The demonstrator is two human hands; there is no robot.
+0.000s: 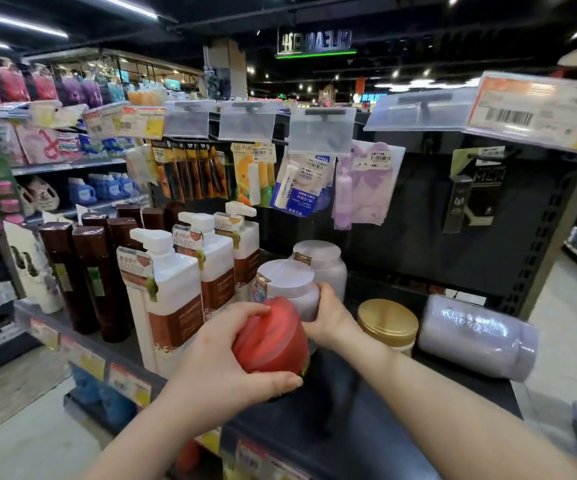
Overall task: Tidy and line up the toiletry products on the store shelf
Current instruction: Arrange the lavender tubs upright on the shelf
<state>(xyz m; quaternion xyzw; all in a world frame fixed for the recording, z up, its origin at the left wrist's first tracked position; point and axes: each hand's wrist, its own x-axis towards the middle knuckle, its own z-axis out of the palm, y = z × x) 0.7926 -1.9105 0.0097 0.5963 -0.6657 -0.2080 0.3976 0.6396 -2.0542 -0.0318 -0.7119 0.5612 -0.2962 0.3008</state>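
My left hand (216, 351) grips a red-lidded jar (271, 337) above the dark shelf (366, 427), fingers curled over its lid and side. Just behind it, my right hand (328, 317) wraps round the side of a lilac jar (287, 285) standing on the shelf. A second lilac jar (321, 258) stands behind that one. To the right sit a gold-lidded jar (387, 322) and a lilac jar lying on its side (477, 337). White pump bottles (172, 289) stand in a row to the left.
Dark brown bottles (86, 268) fill the shelf's left part. Lip balm cards (301, 185) hang on pegs above, under clear price holders (321, 129). More shelves run along the left, and an aisle floor (564, 306) opens at right.
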